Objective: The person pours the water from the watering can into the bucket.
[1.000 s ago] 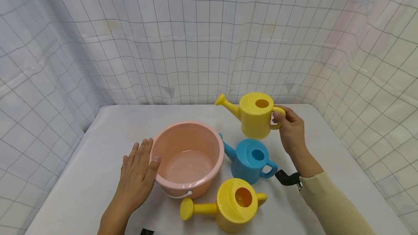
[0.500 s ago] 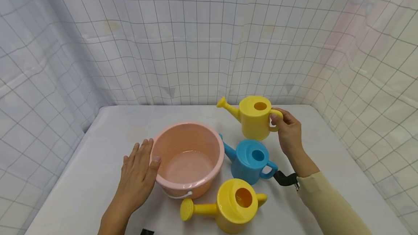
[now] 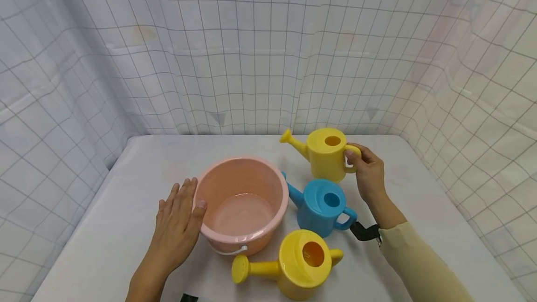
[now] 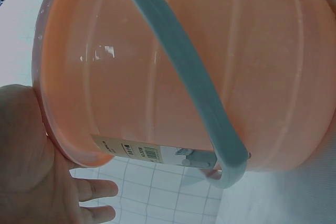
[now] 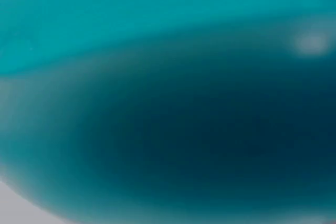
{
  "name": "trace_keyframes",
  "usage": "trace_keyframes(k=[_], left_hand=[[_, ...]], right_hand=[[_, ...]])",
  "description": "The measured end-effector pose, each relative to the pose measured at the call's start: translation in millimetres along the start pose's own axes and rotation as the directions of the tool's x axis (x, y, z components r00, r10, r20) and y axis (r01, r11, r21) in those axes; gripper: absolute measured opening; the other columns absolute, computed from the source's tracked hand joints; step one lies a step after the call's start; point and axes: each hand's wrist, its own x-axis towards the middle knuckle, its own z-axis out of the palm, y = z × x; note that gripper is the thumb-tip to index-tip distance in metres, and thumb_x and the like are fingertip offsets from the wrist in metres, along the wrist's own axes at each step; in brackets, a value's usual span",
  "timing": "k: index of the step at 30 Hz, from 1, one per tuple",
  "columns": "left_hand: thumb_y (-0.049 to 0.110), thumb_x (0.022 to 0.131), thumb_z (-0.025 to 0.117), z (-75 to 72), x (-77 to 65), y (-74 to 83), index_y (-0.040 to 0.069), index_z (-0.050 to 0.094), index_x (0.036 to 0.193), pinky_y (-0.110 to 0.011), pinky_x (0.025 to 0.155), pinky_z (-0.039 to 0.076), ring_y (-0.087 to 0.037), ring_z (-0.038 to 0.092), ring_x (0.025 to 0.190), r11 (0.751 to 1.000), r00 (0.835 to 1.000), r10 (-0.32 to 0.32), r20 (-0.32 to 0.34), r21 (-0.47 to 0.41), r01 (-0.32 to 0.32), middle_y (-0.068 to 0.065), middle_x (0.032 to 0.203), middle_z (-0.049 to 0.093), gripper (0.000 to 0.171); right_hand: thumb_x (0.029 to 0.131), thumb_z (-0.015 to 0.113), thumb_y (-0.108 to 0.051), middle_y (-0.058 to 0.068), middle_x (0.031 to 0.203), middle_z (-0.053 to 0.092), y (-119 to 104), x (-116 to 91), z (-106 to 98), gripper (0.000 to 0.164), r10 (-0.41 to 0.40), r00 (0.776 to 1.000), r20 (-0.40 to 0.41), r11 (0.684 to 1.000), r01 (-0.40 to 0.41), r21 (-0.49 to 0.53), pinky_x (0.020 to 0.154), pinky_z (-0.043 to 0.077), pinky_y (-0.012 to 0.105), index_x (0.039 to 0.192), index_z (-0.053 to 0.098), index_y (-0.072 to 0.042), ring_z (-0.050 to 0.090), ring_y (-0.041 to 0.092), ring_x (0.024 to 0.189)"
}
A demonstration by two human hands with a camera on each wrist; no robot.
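Note:
My right hand (image 3: 369, 174) grips the handle of a yellow watering can (image 3: 327, 157) at the back right, its spout pointing left. That can is upright, just behind a blue watering can (image 3: 320, 209). The blue can's handle fills the right wrist view as a blurred teal shape (image 5: 157, 3). My left hand (image 3: 178, 223) lies with straight fingers against the left rim of a pink bucket (image 3: 243, 238). In the left wrist view, the palm meets the bucket's rim beside its grey-white carrying handle (image 4: 184, 66) and paper label (image 4: 136, 150). Water shows in the bucket.
A second yellow watering can (image 3: 304, 264) stands at the front, its spout reaching left below the bucket. White gridded curtains (image 3: 260, 59) close off the back and sides of the white table (image 3: 100, 227). A black wrist mount (image 3: 364, 232) hangs near the blue can's handle.
The right hand has lowered the yellow watering can a little and brought it slightly nearer. The left hand and the bucket have stayed put.

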Motion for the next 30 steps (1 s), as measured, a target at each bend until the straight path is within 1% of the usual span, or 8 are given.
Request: trace_keyframes(k=[4, 8, 13, 16, 22, 27, 30], left_hand=[[0.039, 0.102, 0.032, 0.0, 0.2, 0.0, 0.018, 0.015, 0.153, -0.067, 0.111, 0.001, -0.039, 0.007, 0.147, 1.0, 1.0, -0.001, 0.001, -0.001, 0.001, -0.019, 0.157, 0.02, 0.058], [0.04, 0.102, 0.032, 0.0, 0.3, -0.1, 0.018, 0.015, 0.153, -0.067, 0.111, 0.001, -0.039, 0.007, 0.147, 1.0, 1.0, -0.001, 0.0, -0.002, 0.001, -0.019, 0.157, 0.02, 0.058], [0.04, 0.102, 0.032, -0.1, 0.6, 0.2, 0.017, 0.016, 0.153, -0.067, 0.111, 0.0, -0.04, 0.007, 0.146, 1.0, 1.0, -0.001, -0.002, -0.003, 0.001, -0.019, 0.156, 0.02, 0.058], [0.039, 0.102, 0.032, -0.1, 0.9, 0.6, 0.016, 0.016, 0.153, -0.067, 0.111, 0.0, -0.04, 0.007, 0.147, 1.0, 1.0, -0.004, 0.001, -0.003, 0.004, -0.019, 0.157, 0.02, 0.058], [0.039, 0.102, 0.033, 0.0, 1.3, 0.6, 0.016, 0.016, 0.153, -0.067, 0.111, -0.001, -0.04, 0.007, 0.146, 1.0, 1.0, -0.011, 0.006, -0.005, 0.011, -0.018, 0.157, 0.019, 0.058], [0.04, 0.102, 0.032, 0.0, 1.5, 0.2, 0.016, 0.016, 0.153, -0.067, 0.111, -0.001, -0.04, 0.007, 0.146, 1.0, 1.0, -0.012, 0.007, -0.001, 0.012, -0.019, 0.157, 0.019, 0.058], [0.041, 0.102, 0.031, 0.1, 1.7, 0.1, 0.017, 0.016, 0.153, -0.066, 0.111, -0.001, -0.04, 0.007, 0.146, 1.0, 1.0, -0.013, 0.006, 0.002, 0.013, -0.019, 0.157, 0.02, 0.059]], right_hand=[[0.085, 0.069, -0.032, -0.005, 0.094, 0.061, 4.5, -0.3, -0.3, 0.037, 0.011, 1.0, -0.007, 0.999, -0.012, -0.039, 0.082, 0.048, 0.024, 0.114, 0.066, -0.01, 0.05, 0.014, 0.089], [0.085, 0.069, -0.033, -0.006, 0.092, 0.062, 10.7, -0.2, -0.5, 0.037, 0.02, 1.0, -0.014, 0.998, -0.021, -0.063, 0.082, 0.049, 0.024, 0.114, 0.067, -0.011, 0.05, 0.014, 0.089], [0.085, 0.068, -0.037, -0.007, 0.095, 0.062, 19.4, -1.1, -0.3, 0.038, 0.023, 1.0, -0.012, 0.994, -0.024, -0.108, 0.083, 0.05, 0.029, 0.115, 0.066, -0.013, 0.05, 0.014, 0.091], [0.086, 0.068, -0.035, -0.006, 0.095, 0.061, 23.8, -1.9, 0.5, 0.037, 0.018, 1.0, -0.007, 0.994, -0.018, -0.106, 0.083, 0.05, 0.031, 0.115, 0.066, -0.013, 0.05, 0.014, 0.09], [0.087, 0.067, -0.033, -0.006, 0.095, 0.061, 29.7, -3.1, 2.0, 0.035, 0.01, 1.0, -0.012, 0.995, -0.011, -0.095, 0.08, 0.05, 0.027, 0.116, 0.066, -0.013, 0.051, 0.014, 0.09], [0.088, 0.066, -0.033, -0.006, 0.095, 0.06, 33.8, -3.4, 2.3, 0.035, 0.013, 1.0, -0.011, 0.995, -0.014, -0.1, 0.081, 0.049, 0.026, 0.116, 0.066, -0.013, 0.05, 0.014, 0.091], [0.089, 0.065, -0.031, -0.007, 0.095, 0.061, 34.8, -4.5, 3.1, 0.034, 0.021, 1.0, -0.009, 0.995, -0.022, -0.101, 0.082, 0.05, 0.027, 0.117, 0.065, -0.013, 0.05, 0.014, 0.092]])
